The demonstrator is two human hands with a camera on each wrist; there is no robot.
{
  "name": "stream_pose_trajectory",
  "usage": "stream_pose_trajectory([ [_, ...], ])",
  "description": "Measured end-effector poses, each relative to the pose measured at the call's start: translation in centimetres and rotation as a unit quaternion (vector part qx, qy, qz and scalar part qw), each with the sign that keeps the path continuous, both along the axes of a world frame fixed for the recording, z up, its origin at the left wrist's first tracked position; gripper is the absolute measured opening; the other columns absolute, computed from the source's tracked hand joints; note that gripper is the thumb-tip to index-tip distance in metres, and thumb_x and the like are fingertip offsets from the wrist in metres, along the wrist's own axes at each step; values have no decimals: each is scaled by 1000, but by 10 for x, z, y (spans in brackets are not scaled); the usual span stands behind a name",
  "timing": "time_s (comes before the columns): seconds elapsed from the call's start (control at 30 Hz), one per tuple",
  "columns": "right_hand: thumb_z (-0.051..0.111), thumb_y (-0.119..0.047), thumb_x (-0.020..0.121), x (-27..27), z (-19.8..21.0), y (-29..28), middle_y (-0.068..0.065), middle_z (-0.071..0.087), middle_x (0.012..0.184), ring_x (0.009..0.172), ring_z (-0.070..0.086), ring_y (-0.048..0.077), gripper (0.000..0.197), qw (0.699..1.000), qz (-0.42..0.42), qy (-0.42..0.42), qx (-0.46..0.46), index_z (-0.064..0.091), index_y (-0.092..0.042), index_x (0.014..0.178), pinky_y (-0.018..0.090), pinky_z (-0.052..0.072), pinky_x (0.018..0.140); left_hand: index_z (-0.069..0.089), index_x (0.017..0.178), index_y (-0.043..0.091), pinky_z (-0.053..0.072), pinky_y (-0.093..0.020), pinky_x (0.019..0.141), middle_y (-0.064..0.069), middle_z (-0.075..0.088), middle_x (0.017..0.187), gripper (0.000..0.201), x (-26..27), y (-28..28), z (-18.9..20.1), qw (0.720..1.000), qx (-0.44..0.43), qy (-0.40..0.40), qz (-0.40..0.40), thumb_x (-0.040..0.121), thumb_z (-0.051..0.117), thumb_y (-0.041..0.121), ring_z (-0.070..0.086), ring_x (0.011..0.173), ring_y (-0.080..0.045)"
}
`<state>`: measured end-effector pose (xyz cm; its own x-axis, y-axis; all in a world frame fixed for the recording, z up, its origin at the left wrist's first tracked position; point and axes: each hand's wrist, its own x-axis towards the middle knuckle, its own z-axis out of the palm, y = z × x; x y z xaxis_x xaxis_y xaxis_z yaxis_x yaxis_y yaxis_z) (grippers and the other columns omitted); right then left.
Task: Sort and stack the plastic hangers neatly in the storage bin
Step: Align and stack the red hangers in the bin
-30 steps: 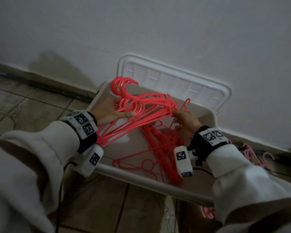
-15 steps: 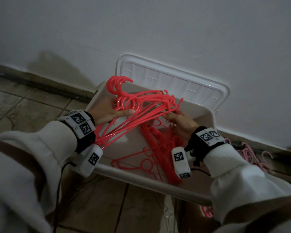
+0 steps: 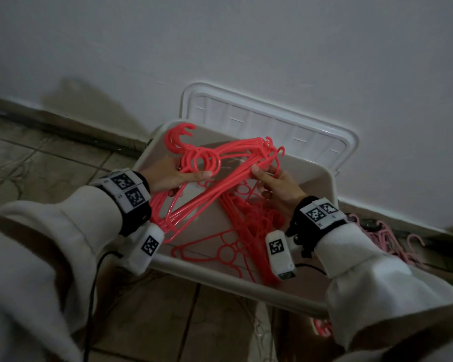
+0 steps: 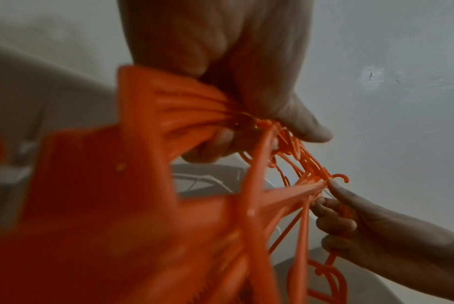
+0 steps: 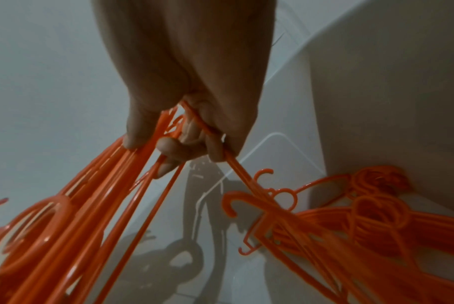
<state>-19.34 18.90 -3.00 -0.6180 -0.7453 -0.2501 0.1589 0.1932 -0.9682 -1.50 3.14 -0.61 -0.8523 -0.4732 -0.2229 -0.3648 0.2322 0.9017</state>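
Observation:
A bundle of red plastic hangers [image 3: 220, 176] hangs over the white storage bin [image 3: 322, 184]. My left hand [image 3: 173, 176] grips the bundle near its necks and rings, thumb on top; the left wrist view shows this grip on the hangers [image 4: 194, 115]. My right hand [image 3: 275, 181] pinches the bundle's far shoulder ends, seen close in the right wrist view as fingers curled round the rods [image 5: 142, 148]. More red hangers [image 3: 249, 231] lie in a loose pile on the bin floor, also visible as the pile [image 5: 363, 222] in the right wrist view.
The bin's white lid [image 3: 272, 124] leans against the wall behind it. Pale pink hangers [image 3: 385, 236] lie on the tiled floor to the right of the bin. A black cable [image 3: 94, 288] runs down from my left wrist.
The held bundle has shifted slightly left and up. My right hand has slid along to the bundle's shoulder ends and closed on them.

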Motion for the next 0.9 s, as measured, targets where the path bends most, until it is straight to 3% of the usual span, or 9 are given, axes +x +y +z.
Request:
stream_pose_trajectory([
  [0.03, 56, -14, 90, 0, -1, -1, 11, 51, 77, 35, 41, -1, 8, 1000, -4, 3, 3, 57, -16, 82, 10, 28, 34, 61, 87, 27, 40, 0, 49, -11, 68, 91, 10, 0, 0, -2, 1000, 4, -4, 8, 83, 64, 36, 57, 76, -14],
  [0.1, 58, -16, 89, -1, -2, 0, 12, 52, 80, 35, 41, 0, 7, 1000, 0, 5, 7, 58, -16, 82, 11, 28, 34, 63, 94, 26, 40, 0, 48, -17, 60, 99, 20, 0, -1, -3, 1000, -3, -14, 10, 83, 60, 42, 53, 81, -21],
  [0.3, 62, 0, 83, -5, 0, 4, -7, 67, 65, 41, 45, -1, 17, 1000, 25, -7, 10, 61, -17, 85, 10, 31, 36, 61, 87, 24, 38, -1, 45, -12, 51, 90, 20, -1, -1, -2, 999, -12, -44, -2, 87, 56, 43, 49, 75, -20],
  [0.47, 59, 2, 84, 0, 3, 4, 4, 63, 72, 39, 50, -1, 17, 1000, 26, -9, 4, 60, -14, 88, 11, 37, 37, 62, 94, 4, 38, -7, 43, -15, 52, 76, 48, -1, -1, -1, 998, -41, -39, -2, 87, 50, 50, 49, 60, -17],
  [0.6, 63, 11, 78, 3, 5, 2, -4, 61, 51, 34, 49, 0, 26, 998, 52, 5, 29, 58, -14, 83, 11, 37, 34, 64, 91, 29, 49, -19, 50, -16, 65, 76, 27, 0, 4, 1, 1000, -13, 6, -8, 75, 64, 51, 61, 54, -21],
  [0.63, 63, 13, 77, 5, 5, 1, -5, 62, 51, 34, 50, -1, 28, 998, 50, 8, 30, 56, -14, 83, 10, 38, 35, 65, 100, 27, 53, -21, 56, -12, 69, 81, 35, -1, 5, 1, 1000, -10, 13, -13, 72, 68, 49, 66, 62, -21],
  [0.73, 58, 21, 76, 8, 6, -1, -7, 65, 51, 38, 55, -4, 35, 1000, 26, -1, 12, 52, -8, 94, 7, 40, 38, 58, 117, 18, 46, -11, 61, 9, 66, 81, 42, -2, 10, 6, 998, 0, 35, -52, 77, 72, 25, 61, 61, 8],
  [0.83, 60, 21, 74, 5, 4, -3, -5, 67, 54, 41, 58, -1, 56, 1000, 2, 9, 12, 41, -5, 121, 10, 41, 38, 53, 119, 17, 48, -20, 61, 4, 67, 85, 44, -3, 14, 8, 995, 40, 36, -88, 79, 70, 16, 61, 58, 3],
  [0.9, 63, 18, 74, 5, 5, -1, -4, 67, 56, 39, 55, 0, 65, 999, 7, 35, 21, 35, -10, 126, 11, 39, 37, 52, 117, 19, 48, -16, 61, 8, 66, 83, 40, -3, 16, 10, 993, 42, 39, -102, 80, 68, 14, 62, 58, 4],
])
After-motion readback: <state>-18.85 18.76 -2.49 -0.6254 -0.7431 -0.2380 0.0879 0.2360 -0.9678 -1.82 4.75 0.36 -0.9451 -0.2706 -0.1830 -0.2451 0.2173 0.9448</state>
